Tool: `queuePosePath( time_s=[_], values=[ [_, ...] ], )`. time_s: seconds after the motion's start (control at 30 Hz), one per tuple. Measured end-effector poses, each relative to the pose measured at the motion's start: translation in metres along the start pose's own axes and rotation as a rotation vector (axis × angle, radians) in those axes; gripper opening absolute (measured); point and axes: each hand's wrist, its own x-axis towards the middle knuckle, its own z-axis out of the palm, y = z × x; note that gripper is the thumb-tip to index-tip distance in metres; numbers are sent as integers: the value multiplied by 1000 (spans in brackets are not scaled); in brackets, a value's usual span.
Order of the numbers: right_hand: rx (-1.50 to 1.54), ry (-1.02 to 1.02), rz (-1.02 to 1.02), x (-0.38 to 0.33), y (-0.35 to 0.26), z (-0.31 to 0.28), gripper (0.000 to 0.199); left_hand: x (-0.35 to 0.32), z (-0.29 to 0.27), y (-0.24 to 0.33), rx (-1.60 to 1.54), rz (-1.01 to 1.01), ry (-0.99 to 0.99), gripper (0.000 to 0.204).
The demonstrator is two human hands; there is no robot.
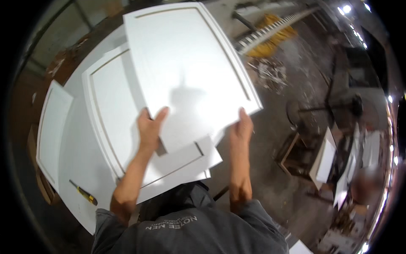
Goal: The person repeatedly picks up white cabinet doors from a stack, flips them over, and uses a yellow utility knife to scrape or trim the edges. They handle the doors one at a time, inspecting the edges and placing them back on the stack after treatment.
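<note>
Two hands grip one white cabinet door panel (188, 67) by its near edge: left hand (149, 129) at seven o'clock, right hand (242, 127) at five, fingers closed, above another panel (110, 110) on the white worktable (76, 169).

Woodworking workshop, white cabinet doors (186, 63), dusty debris-strewn floor (270, 127)

dusty concrete floor (275, 127), bright ceiling lights (346, 8)

Smooth matt white painted panel (186, 63); rough, dusty concrete floor (270, 127).
</note>
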Motion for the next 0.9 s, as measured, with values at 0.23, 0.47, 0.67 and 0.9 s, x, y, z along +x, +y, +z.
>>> queuePosePath(
  time_s=[0.23, 0.47, 0.67, 0.9],
  values=[
    [-349, -278, -417, -114, -86, 35, 43, -82, -26, 33, -350, -95, -73, 33],
    [-723, -464, -1136, -294, -140, 149, 49, -122, -14, 9, -229, -101, -602, 49],
    [-1625, -1181, -1381, -351, -80, 84, 46, -271, -155, 24, 306, 1084, -927, 35],
    [-1461, -1478, -1388, -355, 20, 11, 45, -186, -291, 73, 500, 1107, -51, 22]
  ],
)
